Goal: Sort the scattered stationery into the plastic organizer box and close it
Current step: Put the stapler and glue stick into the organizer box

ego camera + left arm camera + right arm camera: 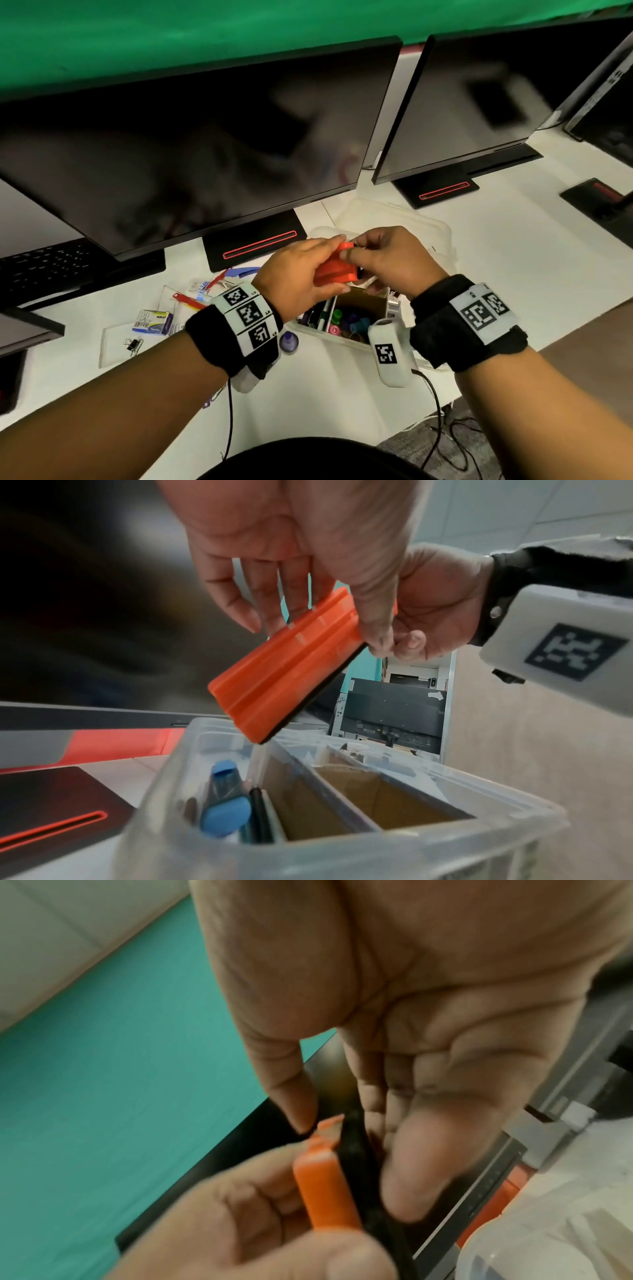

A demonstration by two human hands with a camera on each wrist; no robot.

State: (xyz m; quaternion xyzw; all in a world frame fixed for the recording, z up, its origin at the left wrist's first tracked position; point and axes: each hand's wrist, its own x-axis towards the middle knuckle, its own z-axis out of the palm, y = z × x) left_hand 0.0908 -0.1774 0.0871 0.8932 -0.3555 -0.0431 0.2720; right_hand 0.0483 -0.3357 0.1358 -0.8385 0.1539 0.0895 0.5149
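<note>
An orange flat scraper with a black edge (334, 272) hangs tilted over the clear plastic organizer box (346, 342). My left hand (322, 260) grips its body, thumb on one face and fingers behind. My right hand (352, 248) pinches the upper end at the black edge. In the left wrist view the scraper (284, 669) points its lower corner at the box (342, 859), whose sections hold blue-capped markers (226, 815) and brown card dividers (394, 799). In the right wrist view my thumb and fingers (404, 1191) clamp the black strip beside the orange body (325, 1196). The box lid (404, 219) lies open behind.
Left of the box lie staple boxes (152, 322), a binder clip (133, 344), a red-handled item (186, 299) and a purple cap (289, 342). Two monitors (205, 144) on stands (253, 243) stand close behind, with a keyboard (44, 270) at far left.
</note>
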